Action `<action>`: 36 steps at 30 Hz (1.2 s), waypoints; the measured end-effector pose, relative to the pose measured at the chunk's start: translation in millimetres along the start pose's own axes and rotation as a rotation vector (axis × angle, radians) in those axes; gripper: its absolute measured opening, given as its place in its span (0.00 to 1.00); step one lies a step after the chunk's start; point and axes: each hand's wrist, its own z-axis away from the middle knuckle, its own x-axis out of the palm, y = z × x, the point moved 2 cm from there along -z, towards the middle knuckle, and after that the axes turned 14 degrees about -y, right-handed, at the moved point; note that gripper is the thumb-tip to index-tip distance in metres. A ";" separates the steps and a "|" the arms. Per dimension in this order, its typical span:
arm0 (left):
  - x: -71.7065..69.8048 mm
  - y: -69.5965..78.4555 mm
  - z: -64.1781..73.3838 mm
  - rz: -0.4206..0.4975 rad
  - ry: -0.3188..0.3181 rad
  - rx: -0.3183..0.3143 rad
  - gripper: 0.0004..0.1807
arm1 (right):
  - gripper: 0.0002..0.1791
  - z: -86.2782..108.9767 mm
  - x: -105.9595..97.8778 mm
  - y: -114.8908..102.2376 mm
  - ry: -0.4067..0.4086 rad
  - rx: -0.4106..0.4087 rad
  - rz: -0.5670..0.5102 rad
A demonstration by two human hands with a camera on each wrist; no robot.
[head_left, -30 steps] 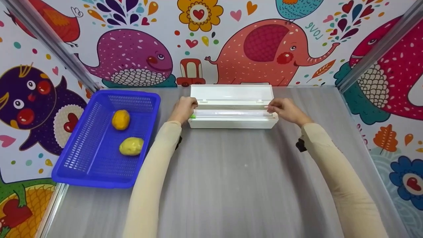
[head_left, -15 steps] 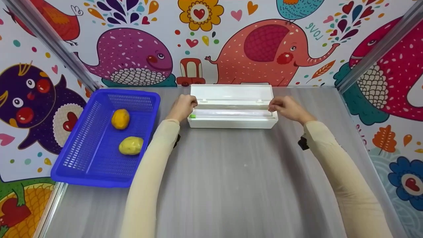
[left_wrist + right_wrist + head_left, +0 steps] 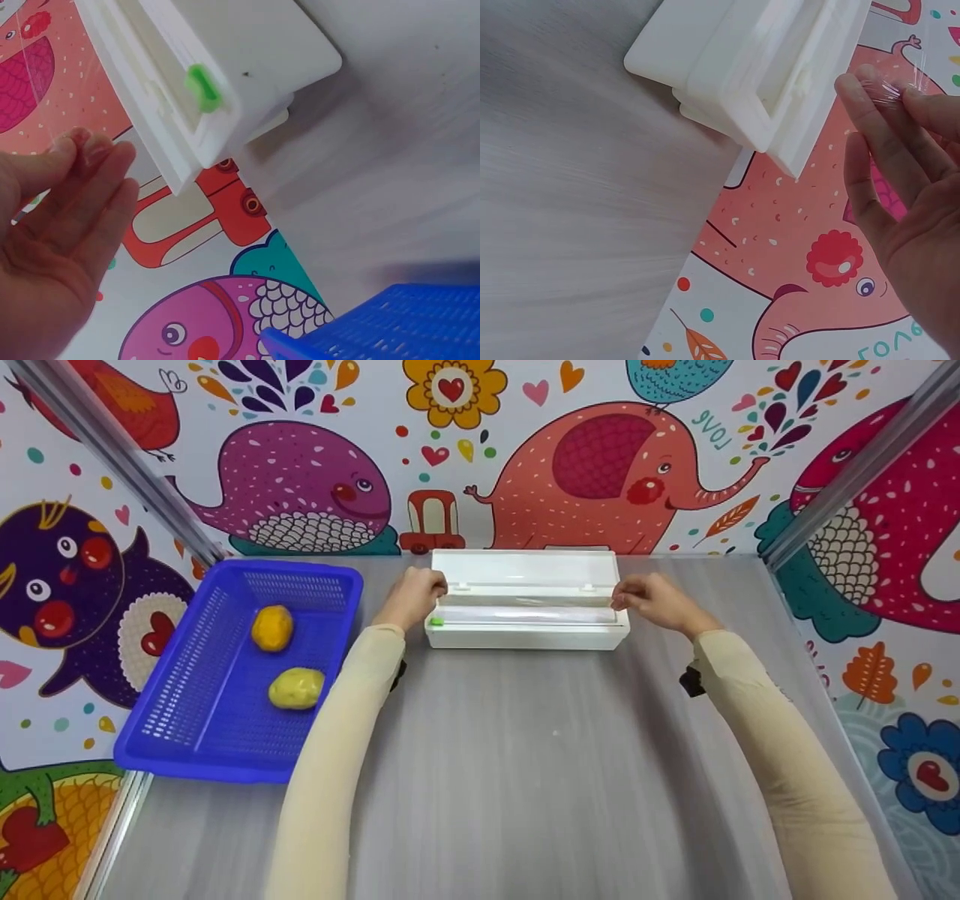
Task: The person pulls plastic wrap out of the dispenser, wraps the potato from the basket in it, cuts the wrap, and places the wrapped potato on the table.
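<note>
A white cling film dispenser box (image 3: 527, 640) stands at the back of the table with its lid raised. A clear roll of film lies inside, and a green slide cutter (image 3: 202, 88) sits at the left end of its edge. My left hand (image 3: 411, 598) is at the box's left end, pinching one corner of the thin clear film between thumb and fingers. At the right end, my right hand (image 3: 664, 604) pinches the other corner; crinkled cling film (image 3: 885, 91) shows between its thumb and fingertips. The film stretches between both hands above the box.
A blue plastic basket (image 3: 225, 769) stands to the left, beside my left forearm. Inside it are a yellow-orange round fruit or vegetable (image 3: 272, 628) and a potato-like yellow one (image 3: 296, 688). Printed cartoon walls border the grey table (image 3: 525, 780) at the back and sides.
Both hands have risen slightly and moved a little apart and back, drawing the film up from the roll. The box and basket stay in place.
</note>
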 end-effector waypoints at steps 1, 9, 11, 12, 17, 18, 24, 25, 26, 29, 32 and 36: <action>-0.9 0.5 0.3 -0.008 0.003 0.004 0.10 | 0.09 0.1 -0.5 -0.3 0.005 -0.004 0.000; -7.8 4.0 3.8 -0.075 0.027 0.042 0.08 | 0.08 0.7 -3.5 -3.8 0.039 -0.052 0.023; -9.0 5.3 5.3 -0.087 0.033 0.049 0.08 | 0.08 1.8 -4.1 -4.4 0.051 -0.064 0.035; -9.4 6.2 5.9 -0.093 0.034 0.057 0.08 | 0.07 2.7 -4.4 -4.5 0.057 -0.067 0.042; -11.6 10.7 8.6 -0.100 0.012 0.068 0.09 | 0.06 7.3 -5.2 -5.9 0.067 -0.073 0.066; -12.5 11.1 9.1 -0.103 0.012 0.067 0.09 | 0.06 7.8 -5.7 -6.8 0.068 -0.075 0.069; -17.9 11.9 11.1 -0.108 0.024 0.078 0.09 | 0.07 8.3 -9.6 -12.8 0.067 -0.070 0.068; -18.4 12.2 11.1 -0.106 0.025 0.080 0.09 | 0.07 8.4 -10.1 -13.6 0.066 -0.066 0.066; -18.9 12.5 11.2 -0.105 0.025 0.082 0.09 | 0.07 8.6 -10.6 -14.6 0.067 -0.063 0.067; -20.6 13.4 10.8 -0.110 0.028 0.086 0.09 | 0.07 8.4 -11.6 -16.7 0.091 -0.044 0.074; -22.7 14.3 9.8 -0.110 0.030 0.078 0.09 | 0.07 6.3 -11.9 -19.0 0.134 -0.011 0.072; -26.2 15.2 7.5 -0.106 0.046 0.067 0.09 | 0.08 1.2 -12.4 -22.6 0.203 0.041 0.055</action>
